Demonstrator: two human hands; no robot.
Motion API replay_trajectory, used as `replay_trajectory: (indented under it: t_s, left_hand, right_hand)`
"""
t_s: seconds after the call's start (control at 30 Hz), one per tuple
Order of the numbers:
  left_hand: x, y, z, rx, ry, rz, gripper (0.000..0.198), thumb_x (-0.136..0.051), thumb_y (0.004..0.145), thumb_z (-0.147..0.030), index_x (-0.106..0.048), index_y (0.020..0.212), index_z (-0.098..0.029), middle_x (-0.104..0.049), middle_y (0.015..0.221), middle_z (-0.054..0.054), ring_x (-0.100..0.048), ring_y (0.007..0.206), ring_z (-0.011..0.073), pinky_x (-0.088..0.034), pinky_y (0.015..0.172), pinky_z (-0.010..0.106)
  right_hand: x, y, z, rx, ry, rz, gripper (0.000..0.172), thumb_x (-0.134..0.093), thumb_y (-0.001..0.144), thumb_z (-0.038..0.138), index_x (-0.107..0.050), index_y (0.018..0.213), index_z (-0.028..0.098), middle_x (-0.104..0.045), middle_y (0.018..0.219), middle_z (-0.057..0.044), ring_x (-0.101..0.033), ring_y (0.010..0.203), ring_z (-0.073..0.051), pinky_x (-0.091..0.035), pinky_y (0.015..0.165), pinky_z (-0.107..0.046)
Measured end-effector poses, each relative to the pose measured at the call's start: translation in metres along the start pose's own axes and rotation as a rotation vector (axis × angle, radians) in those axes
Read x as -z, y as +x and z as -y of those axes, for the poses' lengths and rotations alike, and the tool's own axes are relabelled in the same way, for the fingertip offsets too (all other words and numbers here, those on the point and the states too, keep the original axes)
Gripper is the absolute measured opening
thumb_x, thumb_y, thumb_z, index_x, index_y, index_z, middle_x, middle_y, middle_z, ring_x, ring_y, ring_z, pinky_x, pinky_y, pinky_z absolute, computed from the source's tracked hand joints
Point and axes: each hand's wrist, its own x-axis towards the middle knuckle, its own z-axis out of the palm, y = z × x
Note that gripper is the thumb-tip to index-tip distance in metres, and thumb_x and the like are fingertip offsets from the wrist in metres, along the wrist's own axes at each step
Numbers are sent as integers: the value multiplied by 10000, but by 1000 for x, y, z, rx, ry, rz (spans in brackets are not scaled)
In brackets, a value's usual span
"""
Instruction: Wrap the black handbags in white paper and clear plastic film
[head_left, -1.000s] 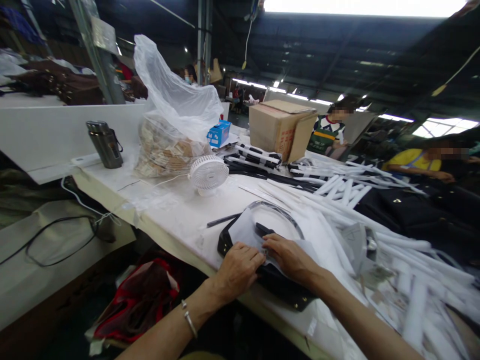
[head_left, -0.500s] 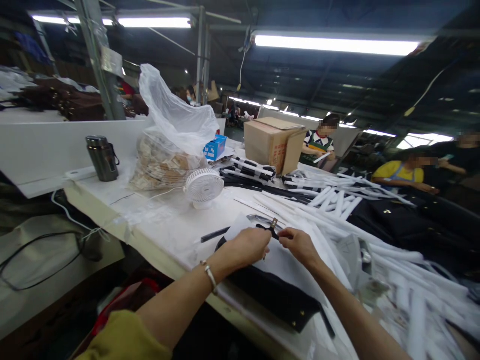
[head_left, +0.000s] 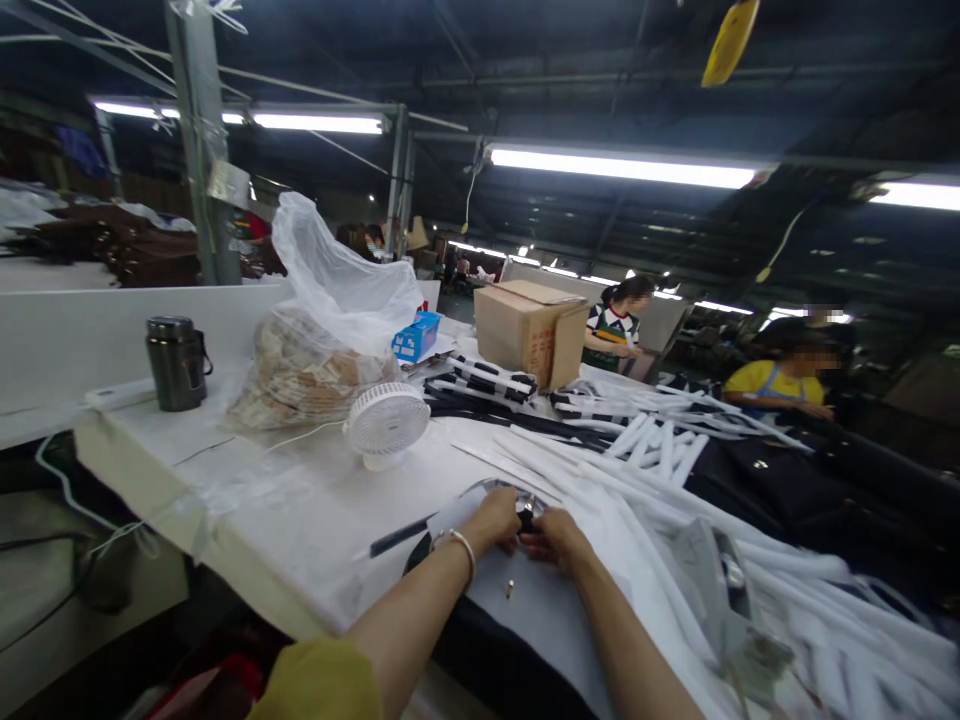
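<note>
Black strap [head_left: 526, 522] with shiny fitting [head_left: 529, 503]

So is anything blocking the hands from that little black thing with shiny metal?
Nothing that I can see. The left hand and right hand are right at the small black piece, one on each side. The little gold-coloured bit lies on the white sheet, nearer the person, out of the way.
</note>
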Motion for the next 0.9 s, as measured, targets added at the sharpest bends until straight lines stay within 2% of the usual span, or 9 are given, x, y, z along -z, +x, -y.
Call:
replay_trajectory:
  t_s: [0.07, 0.13, 0.2, 0.27, 0.37, 0.53, 0.63, 0.73, 0.9]
  left_hand:
    - [-4, 3, 3, 7, -61, -16, 245, -612, 886, -127, -597, 1131, -124, -673, 773, 9, -632, 540, 142, -554, 520, 284]
    - [-6, 5, 2, -17, -132, -41, 279, -559, 873, -84, -579, 1148, -131, -678, 761, 10, -616, 484, 135, -526, 463, 255]
    - [-8, 6, -1, -40, -200, -49, 230, -538, 875, -92, -589, 1095, -135, -678, 743, 8, -611, 471, 122, -512, 452, 227]
    - [-9, 6, -2, -49, -255, -34, 144, -563, 872, -124, -606, 1009, -134, -658, 672, -3, -610, 464, 121, -510, 456, 216]
    - [-11, 5, 3, -50, -326, -16, 80, -603, 867, -185, -591, 932, -140, -617, 583, -23, -613, 460, 131, -514, 462, 220]
    - [-15, 4, 14, -72, -438, -11, 150, -615, 876, -287, -552, 923, -160, -631, 609, -27, -625, 477, 127, -531, 490, 227]
    - [-15, 5, 15, -92, -472, 2, 168, -606, 869, -318, -568, 904, -158, -633, 591, -20, -619, 464, 125, -512, 474, 212]
    - [-13, 5, 13, -107, -480, 14, 214, -602, 859, -369, -581, 881, -157, -621, 556, -15, -594, 425, 126, -462, 418, 192]
    - [-10, 4, 14, -135, -487, 28, 264, -594, 844, -432, -569, 817, -171, -612, 568, -23, -557, 384, 106, -391, 363, 169]
  right_hand:
    - [-6, -5, -4, -40, 124, -11, 282, -581, 829, 412, -633, 988, 185, -696, 702, -69, -710, 641, -209, -556, 518, -293]
    - [-5, -9, -8, -24, 221, -34, 381, -569, 810, 436, -618, 1096, 189, -706, 733, -60, -710, 653, -201, -534, 500, -262]
    - [-2, -12, -10, 7, 295, -79, 482, -567, 791, 469, -604, 1173, 177, -711, 746, -61, -701, 640, -198, -498, 466, -245]
    - [2, -14, -12, 27, 309, -146, 522, -569, 771, 483, -627, 1167, 148, -706, 717, -64, -683, 595, -202, -472, 437, -253]
    - [5, -20, -12, 31, 250, -216, 499, -574, 760, 488, -687, 1091, 133, -681, 627, -49, -645, 527, -203, -476, 438, -284]
    - [3, -31, -5, 96, 167, -281, 449, -537, 797, 484, -725, 1079, 190, -674, 600, -9, -609, 497, -183, -525, 519, -300]
    - [1, -34, -2, 116, 186, -364, 509, -518, 790, 491, -709, 1129, 163, -658, 569, 2, -556, 422, -163, -490, 474, -287]
    - [0, -32, -5, 101, 253, -390, 548, -546, 763, 520, -703, 1136, 151, -646, 551, 7, -526, 392, -151, -444, 427, -266]
    - [-3, -32, -11, 111, 248, -410, 490, -584, 756, 551, -719, 1040, 174, -625, 538, 23, -502, 374, -138, -425, 410, -257]
